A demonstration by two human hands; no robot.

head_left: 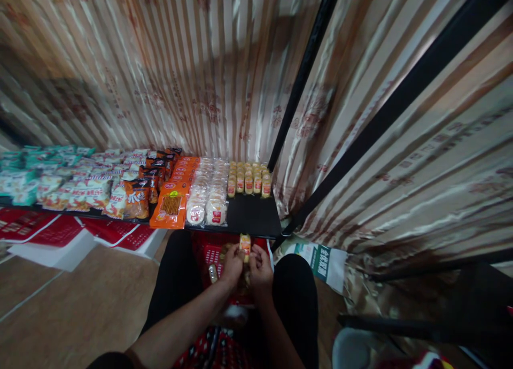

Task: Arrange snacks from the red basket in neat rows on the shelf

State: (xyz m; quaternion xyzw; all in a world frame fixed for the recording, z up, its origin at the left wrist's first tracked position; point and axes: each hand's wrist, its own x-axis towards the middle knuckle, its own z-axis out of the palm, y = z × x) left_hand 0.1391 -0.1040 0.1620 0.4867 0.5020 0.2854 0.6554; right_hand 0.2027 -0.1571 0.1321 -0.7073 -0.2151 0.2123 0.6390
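Between my knees, my left hand (232, 264) and my right hand (260, 267) are together on one small yellow snack pack (245, 244) with a red-and-white label. It stands upright in my fingers just below the shelf's front edge. Beneath my hands is a red basket (211, 254) with a few small wrapped packs in it, partly hidden by my hands. On the black shelf (252, 215) above, rows of similar yellow packs (248, 182) stand at the right end. Left of them lie clear-wrapped round white snacks (216, 211).
Farther left on the shelf are orange snack bags (172, 203), dark orange bags (137, 198), white bags (96, 192) and green bags (24, 184). Black frame poles (306, 75) slant at the right before a striped curtain (180, 64). Red-and-white boxes (116, 235) sit under the shelf.
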